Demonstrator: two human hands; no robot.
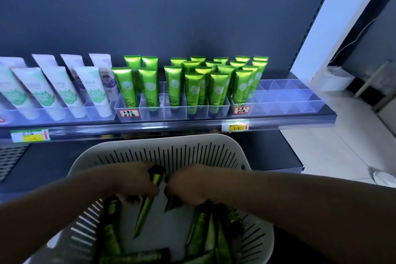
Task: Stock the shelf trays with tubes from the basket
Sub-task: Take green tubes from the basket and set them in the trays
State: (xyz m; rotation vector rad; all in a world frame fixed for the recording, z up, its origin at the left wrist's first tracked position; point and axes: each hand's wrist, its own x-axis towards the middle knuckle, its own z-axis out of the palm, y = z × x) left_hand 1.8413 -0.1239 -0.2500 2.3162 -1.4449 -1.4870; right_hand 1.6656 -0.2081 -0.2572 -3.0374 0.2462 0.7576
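Hands buried in the basket

Basket (194,141) sits at 6 o'clock, its near edge cut off. I see my left hand (135,184) curled round a green tube (145,210); my right hand (188,186) clamps another tube (172,204), mostly hidden. More tubes (201,229) lie dim below. Clear trays (285,100) at 1 o'clock hold upright tubes (192,85).

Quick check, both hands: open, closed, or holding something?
Left hand: closed around a green tube, above the basket.
Right hand: closed around another green tube, its tip pointing down.
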